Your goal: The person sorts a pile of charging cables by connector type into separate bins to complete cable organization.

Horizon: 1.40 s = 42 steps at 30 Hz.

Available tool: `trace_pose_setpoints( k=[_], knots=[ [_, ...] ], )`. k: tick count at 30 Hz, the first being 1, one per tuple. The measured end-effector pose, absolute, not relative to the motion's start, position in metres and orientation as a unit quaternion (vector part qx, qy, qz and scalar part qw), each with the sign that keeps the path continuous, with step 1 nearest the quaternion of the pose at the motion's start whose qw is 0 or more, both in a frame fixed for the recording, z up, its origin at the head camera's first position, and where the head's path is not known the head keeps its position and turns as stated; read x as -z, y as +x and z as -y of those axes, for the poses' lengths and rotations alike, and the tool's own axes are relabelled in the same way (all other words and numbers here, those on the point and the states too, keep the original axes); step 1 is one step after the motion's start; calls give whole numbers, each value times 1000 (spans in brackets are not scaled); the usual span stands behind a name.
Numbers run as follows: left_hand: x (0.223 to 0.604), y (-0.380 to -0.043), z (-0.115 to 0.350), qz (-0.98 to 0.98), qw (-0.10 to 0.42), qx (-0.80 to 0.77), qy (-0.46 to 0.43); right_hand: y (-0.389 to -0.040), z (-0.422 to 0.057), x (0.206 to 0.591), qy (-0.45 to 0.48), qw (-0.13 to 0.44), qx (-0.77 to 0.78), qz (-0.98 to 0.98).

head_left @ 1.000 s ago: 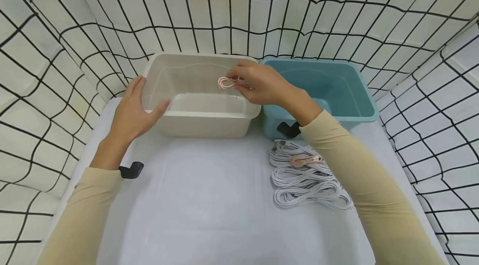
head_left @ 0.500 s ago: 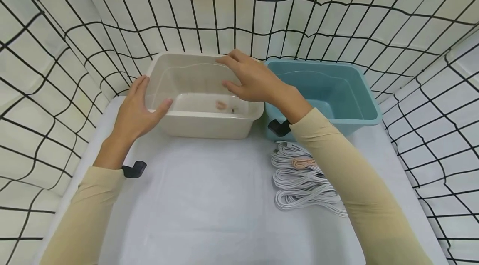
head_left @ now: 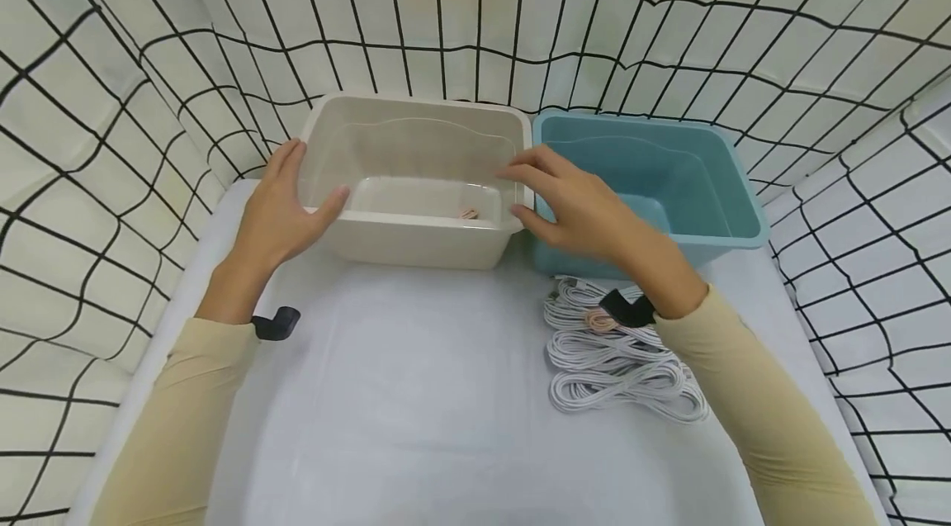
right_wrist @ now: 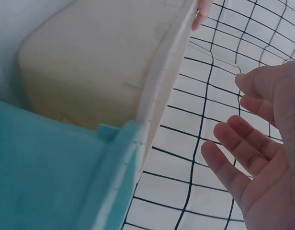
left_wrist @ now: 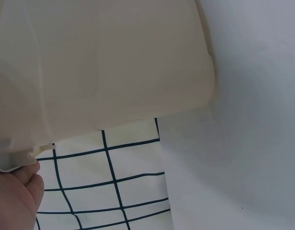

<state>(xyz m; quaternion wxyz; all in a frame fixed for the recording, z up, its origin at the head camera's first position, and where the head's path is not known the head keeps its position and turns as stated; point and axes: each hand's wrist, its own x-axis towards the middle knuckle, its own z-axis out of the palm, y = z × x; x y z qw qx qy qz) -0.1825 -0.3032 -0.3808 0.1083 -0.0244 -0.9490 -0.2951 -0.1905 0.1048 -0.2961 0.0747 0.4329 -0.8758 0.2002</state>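
At the left corner of the beige plastic bin (head_left: 409, 247), my left hand (head_left: 276, 216) holds the rim, fingers along the side and thumb by the front edge. The left wrist view shows bent fingers (left_wrist: 30, 179) at that rim. My right hand (head_left: 579, 204) hovers over the bin's right end with loosely spread fingers; nothing is in it, as the right wrist view also shows. A small coiled pink cable (head_left: 468, 214) lies on the bin floor, partly hidden by the front wall. Coiled white cables (head_left: 624, 390) lie below the blue bin, a pink coiled cable (head_left: 598, 320) on top.
The teal-blue bin (head_left: 735, 196) stands right beside the beige one. Both are on a white-covered table (head_left: 416, 394). Black wire grid panels (head_left: 479, 47) rise behind and at both sides. A black wrist mount (head_left: 627, 309) partly covers the cables.
My right hand let go of the pink cable, which dropped into the beige bin and now shows nearer its front right. The hand then drew back to the right. My left hand stayed at the rim.
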Motion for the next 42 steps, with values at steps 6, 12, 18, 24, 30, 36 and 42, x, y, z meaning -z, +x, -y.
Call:
trace_pose_setpoints(
  k=[6, 12, 18, 24, 30, 36, 42],
  knots=[
    [378, -186, 301, 951, 103, 290, -22, -162, -140, 321, 442, 113, -231, 859],
    [379, -184, 303, 952, 104, 289, -18, -136, -167, 351, 414, 114, -243, 870],
    [383, -182, 304, 952, 110, 285, -16, -122, -189, 383, 381, 102, -221, 892],
    [381, -182, 303, 951, 112, 287, -20, -112, -209, 406, 346, 74, -192, 916],
    [380, -184, 301, 950, 115, 289, -29, -105, -224, 425, 315, 53, -172, 932],
    [379, -183, 301, 949, 118, 292, -28, -102, -233, 435, 302, 38, -157, 939],
    [380, -183, 302, 950, 111, 291, -26, -103, -240, 442, 290, 18, -162, 943]
  ],
)
